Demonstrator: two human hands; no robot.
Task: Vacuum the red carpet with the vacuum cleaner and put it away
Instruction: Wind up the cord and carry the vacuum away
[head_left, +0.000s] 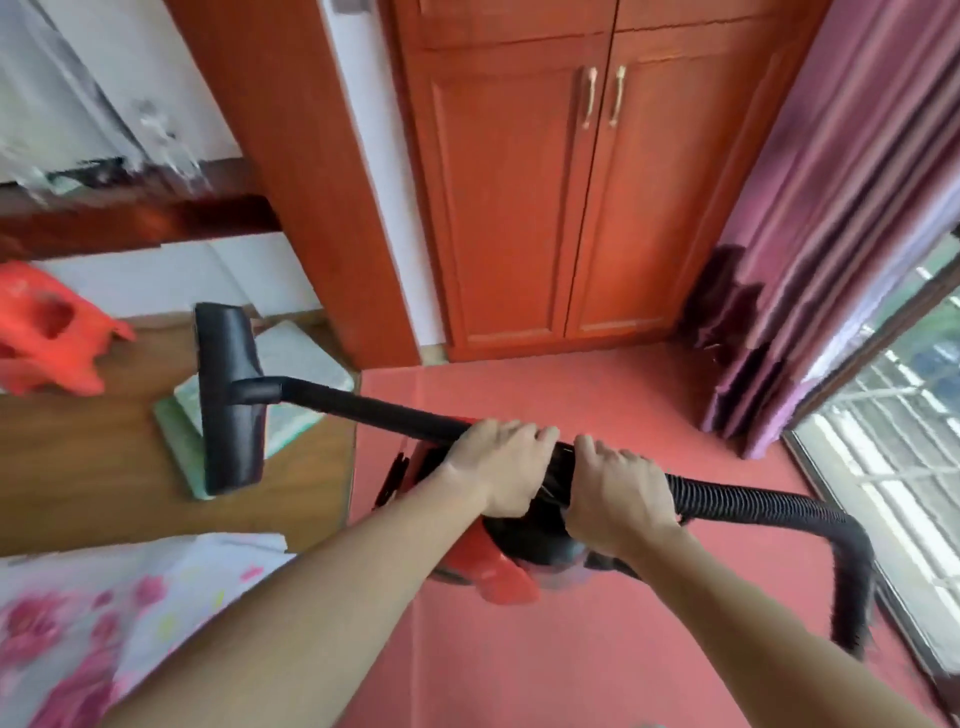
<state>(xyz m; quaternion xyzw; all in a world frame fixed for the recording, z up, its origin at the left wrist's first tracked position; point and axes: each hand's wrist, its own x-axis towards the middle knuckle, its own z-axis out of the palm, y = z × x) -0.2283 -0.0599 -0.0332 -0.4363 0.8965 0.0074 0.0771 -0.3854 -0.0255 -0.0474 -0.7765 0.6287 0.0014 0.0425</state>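
Above the red carpet (597, 405), red-and-black canister vacuum cleaner (493, 566) directly under both hands. Left hand (496, 470) wrapped round its black rigid wand (374, 408), right hand (618, 501) gripping just behind it. Black floor head (228, 400) past carpet's left edge.

A home bedroom — wooden wardrobe (545, 197), purple curtains (831, 223), floral bedsheet (104, 613), red carpet (571, 649).
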